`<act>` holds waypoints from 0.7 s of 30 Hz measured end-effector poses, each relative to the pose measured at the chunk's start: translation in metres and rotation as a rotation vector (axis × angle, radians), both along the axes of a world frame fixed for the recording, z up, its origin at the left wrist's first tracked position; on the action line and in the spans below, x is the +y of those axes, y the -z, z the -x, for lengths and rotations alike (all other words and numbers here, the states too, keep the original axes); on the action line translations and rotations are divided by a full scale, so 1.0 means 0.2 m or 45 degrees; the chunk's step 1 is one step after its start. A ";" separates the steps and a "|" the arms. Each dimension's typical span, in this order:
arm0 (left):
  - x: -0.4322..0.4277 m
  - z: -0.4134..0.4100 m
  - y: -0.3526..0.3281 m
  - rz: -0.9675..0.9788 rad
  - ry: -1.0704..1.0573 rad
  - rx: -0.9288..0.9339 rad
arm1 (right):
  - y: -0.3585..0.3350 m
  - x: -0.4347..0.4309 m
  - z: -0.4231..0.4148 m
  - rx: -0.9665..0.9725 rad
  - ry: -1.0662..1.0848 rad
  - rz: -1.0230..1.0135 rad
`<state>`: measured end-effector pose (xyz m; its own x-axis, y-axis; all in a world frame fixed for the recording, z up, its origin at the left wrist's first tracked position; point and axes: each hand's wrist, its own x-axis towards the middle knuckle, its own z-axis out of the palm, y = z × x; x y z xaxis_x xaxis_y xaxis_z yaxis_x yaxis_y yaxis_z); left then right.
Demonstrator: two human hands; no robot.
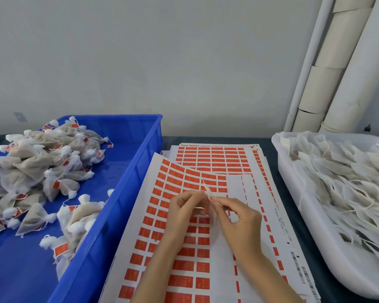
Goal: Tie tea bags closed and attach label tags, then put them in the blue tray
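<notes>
Both my hands meet over the sheets of red label stickers (179, 184) in the middle. My left hand (182, 213) and my right hand (239, 219) pinch a thin white tea bag string (207, 191) between their fingertips; its end sticks up above the fingers. A sheer tea bag seems to hang below the fingers, hard to make out. The blue tray (144, 154) on the left holds a pile of tied tea bags with red tags (42, 162).
A white tray (298, 193) at the right holds several untied flat tea bags with loose strings. More sticker sheets (214, 158) lie stacked behind the top one. White pipes (328, 68) lean in the back right corner against a grey wall.
</notes>
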<state>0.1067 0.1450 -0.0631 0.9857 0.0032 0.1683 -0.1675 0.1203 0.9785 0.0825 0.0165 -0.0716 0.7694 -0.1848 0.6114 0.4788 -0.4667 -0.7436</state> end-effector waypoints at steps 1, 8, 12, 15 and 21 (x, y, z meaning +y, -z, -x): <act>0.00 0.00 0.00 -0.022 -0.046 -0.016 | -0.01 0.00 0.00 0.069 -0.046 -0.080; 0.00 0.01 -0.02 -0.202 0.085 -0.044 | -0.04 0.00 -0.01 0.362 -0.365 -0.431; 0.01 0.02 -0.02 -0.257 0.090 -0.050 | -0.02 -0.03 -0.02 0.364 -0.240 -0.357; 0.02 0.00 0.00 -0.266 -0.014 -0.019 | 0.01 -0.06 -0.04 0.430 -0.131 -0.353; 0.03 -0.02 0.02 -0.290 -0.095 -0.027 | -0.01 -0.06 -0.05 0.482 -0.187 -0.262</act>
